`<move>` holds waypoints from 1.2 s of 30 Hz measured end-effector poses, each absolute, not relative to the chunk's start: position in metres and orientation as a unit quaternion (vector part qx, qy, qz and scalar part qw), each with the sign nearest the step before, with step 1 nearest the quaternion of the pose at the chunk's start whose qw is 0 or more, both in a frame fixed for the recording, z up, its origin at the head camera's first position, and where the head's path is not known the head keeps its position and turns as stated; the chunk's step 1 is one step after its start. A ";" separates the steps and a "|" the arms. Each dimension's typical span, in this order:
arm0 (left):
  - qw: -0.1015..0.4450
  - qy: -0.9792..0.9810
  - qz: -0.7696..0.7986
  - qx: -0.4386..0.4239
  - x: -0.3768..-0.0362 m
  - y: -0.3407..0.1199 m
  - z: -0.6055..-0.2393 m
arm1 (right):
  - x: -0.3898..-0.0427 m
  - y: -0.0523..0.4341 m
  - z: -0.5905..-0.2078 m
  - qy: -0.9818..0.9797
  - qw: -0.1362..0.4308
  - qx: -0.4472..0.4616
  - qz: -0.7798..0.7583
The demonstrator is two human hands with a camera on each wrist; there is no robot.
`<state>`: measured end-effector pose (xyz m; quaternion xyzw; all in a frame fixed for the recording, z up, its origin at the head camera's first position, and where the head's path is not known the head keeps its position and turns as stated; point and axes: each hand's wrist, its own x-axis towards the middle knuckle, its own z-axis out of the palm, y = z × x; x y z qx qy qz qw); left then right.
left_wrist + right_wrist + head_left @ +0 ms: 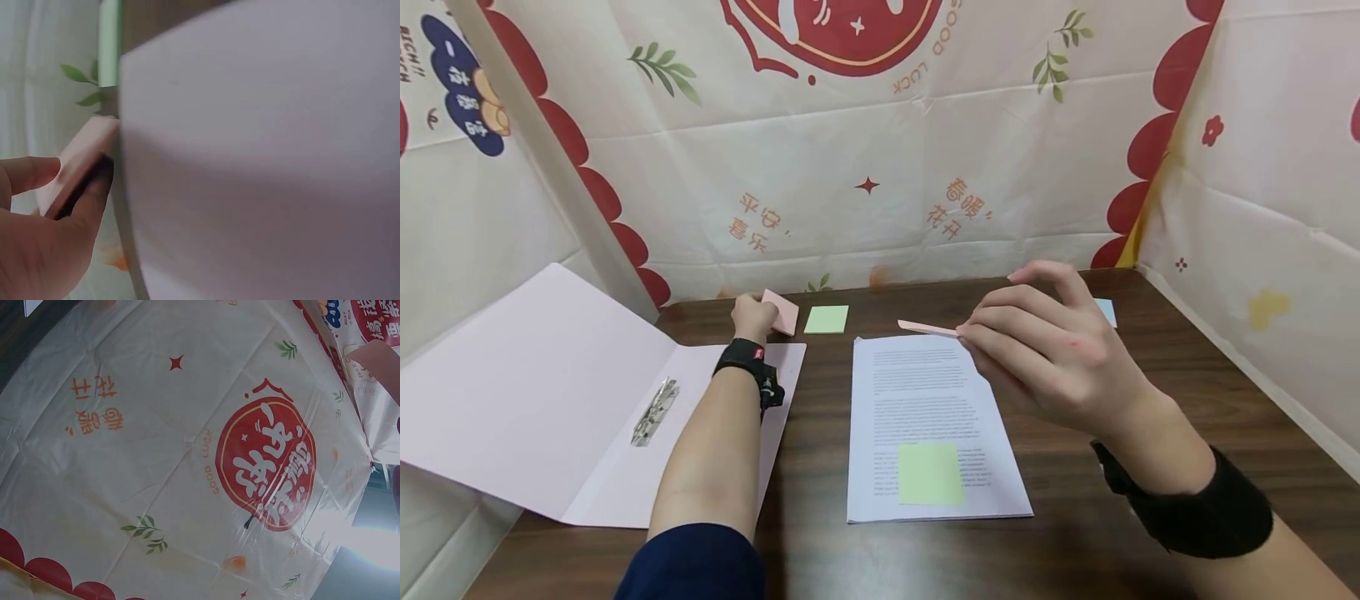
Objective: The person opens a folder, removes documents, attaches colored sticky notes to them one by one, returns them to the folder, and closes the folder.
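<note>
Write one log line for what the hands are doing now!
left hand: holds pink pad | right hand: pinches pink note | above printed pages

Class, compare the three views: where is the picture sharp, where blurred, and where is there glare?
Head view: evenly lit, sharp on the printed sheets. Left wrist view: blurred, the pink folder fills the frame. Right wrist view: backdrop sharp, bright glare at the lower right.

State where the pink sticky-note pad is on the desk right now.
In the head view the pink sticky-note pad sits tilted at the back left of the desk, gripped by the left hand, just left of the green sticky-note pad.
</note>
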<state>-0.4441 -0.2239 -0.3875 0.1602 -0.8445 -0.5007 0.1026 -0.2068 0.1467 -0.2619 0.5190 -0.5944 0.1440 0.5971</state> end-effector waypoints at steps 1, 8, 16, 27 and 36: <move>0.104 -0.861 -0.474 0.151 -0.442 -0.225 -0.391 | -0.207 0.146 -0.262 -0.594 0.597 0.520 0.143; 0.104 -0.914 -0.379 0.104 -0.439 -0.232 -0.402 | -0.203 0.145 -0.263 -0.609 0.580 0.523 0.137; 0.076 -0.914 -0.390 0.085 -0.434 -0.231 -0.396 | -0.202 0.144 -0.263 -0.616 0.572 0.525 0.134; 0.106 -0.877 -0.467 0.044 -0.408 -0.198 -0.347 | -0.205 0.142 -0.266 -0.602 0.595 0.515 0.132; -0.033 -0.735 -0.656 -0.167 -0.288 -0.112 -0.268 | -0.205 0.145 -0.265 -0.578 0.656 0.478 0.083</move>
